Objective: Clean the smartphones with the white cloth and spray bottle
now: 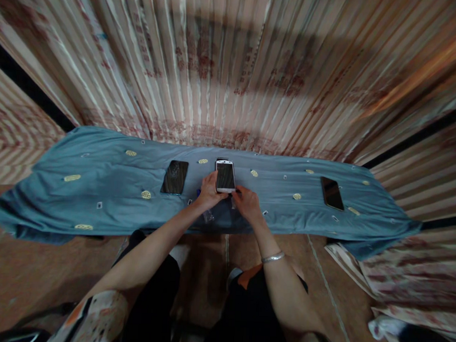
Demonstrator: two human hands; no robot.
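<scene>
A smartphone with a white front and dark screen (225,177) is upright in the middle, over the blue cloth. My left hand (209,191) is closed round its left side and lower edge. Beside its lower right corner, the fingers of my right hand (246,201) are pinched together; a small dark bit shows at their tips, too small to name. Behind the phone's top edge a dark rim shows, its object mostly hidden. A clear plastic piece (208,216) lies just below my left hand, with something blue partly covered by that hand.
A black phone (174,177) lies left of my hands, and another dark phone (332,193) far to the right. Both rest on the long table's blue patterned cloth (111,187). Pleated curtains (231,91) hang close behind the table; dark poles (32,82) slant at the sides.
</scene>
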